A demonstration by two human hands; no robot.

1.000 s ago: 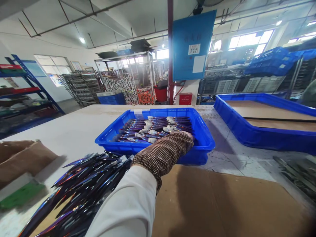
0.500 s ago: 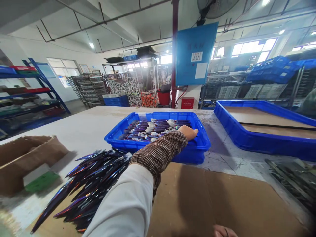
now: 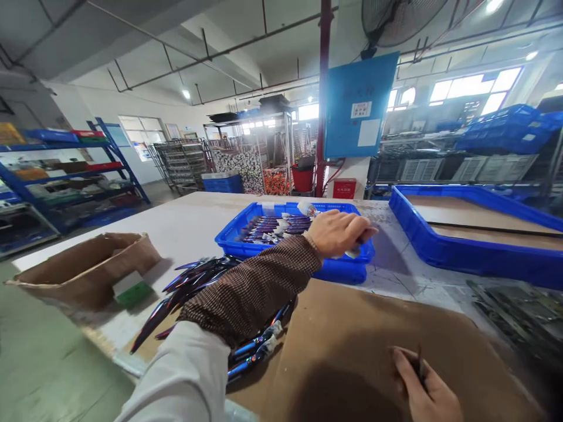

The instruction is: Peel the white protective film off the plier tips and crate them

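My left hand (image 3: 338, 233) is closed above the right part of a blue plastic tray (image 3: 231, 234). Dark, glossy pieces with whitish wrapped ends show around its fingers; how many it grips is hidden. Inside the tray lie rows of similar dark, pointed pieces (image 3: 264, 225) with white wrapping. A pile of loose dark, shiny pointed pieces (image 3: 193, 278) is partly covered by my left forearm. Low at the right, my right hand (image 3: 428, 384) is closed with a small, thin dark object (image 3: 417, 366) between thumb and fingers, over a cardboard sheet (image 3: 334, 328).
An open cardboard box (image 3: 83, 278) stands at the table's left edge, beside a green-and-white block (image 3: 132, 293). A larger blue tray (image 3: 422, 246) with a brown board sits at the right. Blurred dark strips (image 3: 519, 316) lie near the right edge.
My left hand has lifted out of the blue tray, nearer to me, with dark pieces in it. More of my right hand shows, higher over the cardboard. The view has shifted left.
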